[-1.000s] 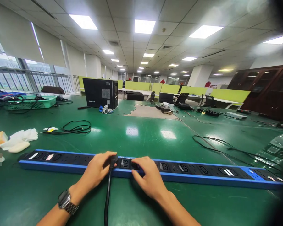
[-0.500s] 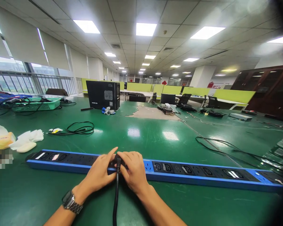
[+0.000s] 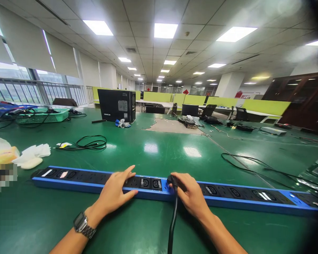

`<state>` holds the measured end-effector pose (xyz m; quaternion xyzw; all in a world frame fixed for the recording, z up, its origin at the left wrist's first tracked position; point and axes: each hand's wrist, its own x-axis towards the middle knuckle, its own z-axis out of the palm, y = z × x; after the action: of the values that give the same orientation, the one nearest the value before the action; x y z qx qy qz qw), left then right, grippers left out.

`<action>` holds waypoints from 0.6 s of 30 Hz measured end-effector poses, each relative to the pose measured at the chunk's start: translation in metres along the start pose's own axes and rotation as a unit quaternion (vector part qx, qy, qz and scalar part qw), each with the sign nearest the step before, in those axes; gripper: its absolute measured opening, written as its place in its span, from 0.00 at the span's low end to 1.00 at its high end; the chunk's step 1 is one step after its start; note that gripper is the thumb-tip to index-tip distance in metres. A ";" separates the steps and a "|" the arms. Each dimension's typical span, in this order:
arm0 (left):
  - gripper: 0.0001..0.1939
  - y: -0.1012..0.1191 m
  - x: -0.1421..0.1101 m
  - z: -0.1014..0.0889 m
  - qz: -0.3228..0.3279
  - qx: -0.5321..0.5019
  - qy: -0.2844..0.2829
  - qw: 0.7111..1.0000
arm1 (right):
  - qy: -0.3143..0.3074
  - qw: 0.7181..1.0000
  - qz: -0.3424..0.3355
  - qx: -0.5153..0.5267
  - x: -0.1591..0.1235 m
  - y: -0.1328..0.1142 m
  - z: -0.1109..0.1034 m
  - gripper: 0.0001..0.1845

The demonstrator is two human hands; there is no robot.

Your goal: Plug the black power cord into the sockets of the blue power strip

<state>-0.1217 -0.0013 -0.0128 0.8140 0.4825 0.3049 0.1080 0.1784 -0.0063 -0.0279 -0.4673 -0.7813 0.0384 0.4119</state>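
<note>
A long blue power strip (image 3: 233, 201) with black sockets lies across the green table in front of me. My left hand (image 3: 116, 192) rests flat on the strip left of centre, fingers stretched out, a metal watch on its wrist. My right hand (image 3: 191, 195) is closed round a black plug (image 3: 172, 181) that sits at a socket near the strip's middle. The plug's black cable (image 3: 172, 222) runs down toward me and off the lower edge. Two bare sockets show between my hands.
A coiled black cable (image 3: 91, 143) and white tissues (image 3: 33, 155) lie at the left. A green basket (image 3: 41, 115) and a black computer case (image 3: 117, 105) stand farther back. Loose black cables (image 3: 254, 165) trail at the right.
The plug and cable have moved right along the strip, from under both hands to a socket farther right. My right hand now holds it alone; my left hand has let go and lies flat.
</note>
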 end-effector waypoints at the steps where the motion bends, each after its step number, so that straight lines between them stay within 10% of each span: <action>1: 0.37 0.000 0.001 0.001 -0.002 0.001 0.006 1.000 | -0.003 1.000 -0.005 -0.003 0.001 -0.003 0.001 0.14; 18: 0.18 0.095 0.045 0.066 0.074 -0.072 0.031 0.994 | -0.062 0.998 0.021 -0.002 -0.008 0.000 -0.007 0.36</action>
<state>0.0017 -0.0040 -0.0026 0.8278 0.4010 0.3708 0.1281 0.1845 -0.0150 -0.0283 -0.4810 -0.7956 0.0743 0.3607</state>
